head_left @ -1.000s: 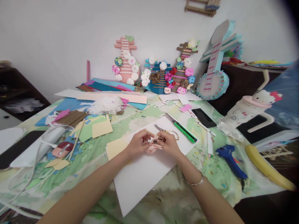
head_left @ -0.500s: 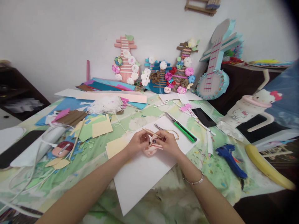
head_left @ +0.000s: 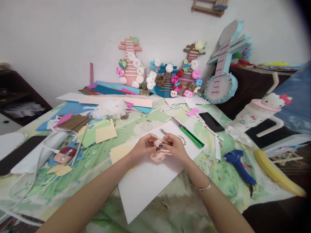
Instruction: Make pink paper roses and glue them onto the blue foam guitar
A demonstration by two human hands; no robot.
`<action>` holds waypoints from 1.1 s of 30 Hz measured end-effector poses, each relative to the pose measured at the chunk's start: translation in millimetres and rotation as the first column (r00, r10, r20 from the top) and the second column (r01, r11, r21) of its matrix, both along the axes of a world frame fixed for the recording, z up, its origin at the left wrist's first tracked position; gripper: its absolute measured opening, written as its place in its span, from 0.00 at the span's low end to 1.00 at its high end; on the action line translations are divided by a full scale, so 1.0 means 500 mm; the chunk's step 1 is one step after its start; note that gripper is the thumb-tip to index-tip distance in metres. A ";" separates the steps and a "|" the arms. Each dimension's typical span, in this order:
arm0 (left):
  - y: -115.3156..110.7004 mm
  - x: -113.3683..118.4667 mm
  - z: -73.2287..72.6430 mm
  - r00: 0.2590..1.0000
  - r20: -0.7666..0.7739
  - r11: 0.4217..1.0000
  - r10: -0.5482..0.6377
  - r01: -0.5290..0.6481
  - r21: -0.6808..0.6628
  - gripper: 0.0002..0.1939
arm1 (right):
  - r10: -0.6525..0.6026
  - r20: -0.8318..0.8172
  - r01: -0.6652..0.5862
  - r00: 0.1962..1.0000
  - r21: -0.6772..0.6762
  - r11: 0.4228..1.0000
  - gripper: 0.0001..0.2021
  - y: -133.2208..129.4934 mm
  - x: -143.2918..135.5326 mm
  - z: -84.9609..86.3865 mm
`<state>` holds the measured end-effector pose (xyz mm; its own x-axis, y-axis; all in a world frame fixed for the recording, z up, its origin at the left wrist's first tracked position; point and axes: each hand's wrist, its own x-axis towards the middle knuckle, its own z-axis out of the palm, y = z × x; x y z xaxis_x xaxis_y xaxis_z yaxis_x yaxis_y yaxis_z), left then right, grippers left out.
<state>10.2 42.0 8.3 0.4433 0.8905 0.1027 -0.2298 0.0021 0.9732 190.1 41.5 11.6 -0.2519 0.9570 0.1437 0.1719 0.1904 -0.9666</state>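
Pink paper flower (head_left: 158,156) sits on the white card sheet (head_left: 148,181), just before the scissors (head_left: 173,136). Your left hand (head_left: 143,147) and right hand (head_left: 175,148) pinch it with the thin wooden stick (head_left: 157,138); keep each wrap snug.

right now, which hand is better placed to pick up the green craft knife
Right. The right hand sits nearer the green craft knife, which lies just beyond it on the white paper sheet. The left hand lies further away. Both pinch a pink paper flower.
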 end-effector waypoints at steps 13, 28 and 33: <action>-0.001 -0.005 0.005 0.996 -0.019 0.994 0.089 -0.090 -0.066 0.16 | -0.060 0.166 0.054 0.984 0.043 0.998 0.13 -0.002 0.007 0.000; 0.000 -0.007 0.002 0.967 -0.119 0.968 0.225 -0.209 0.137 0.11 | -0.081 0.099 0.058 0.992 0.214 0.975 0.08 -0.014 0.003 0.017; 0.000 -0.008 0.000 0.959 -0.133 0.962 0.250 -0.229 0.150 0.11 | -0.131 0.110 0.098 0.985 0.261 0.960 0.06 -0.012 0.002 0.012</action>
<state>6.0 42.2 8.3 0.2378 0.9554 0.1749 -0.0596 -0.1654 0.9844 191.1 35.5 17.5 -0.1741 0.9167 0.3595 0.3236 0.3981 -0.8584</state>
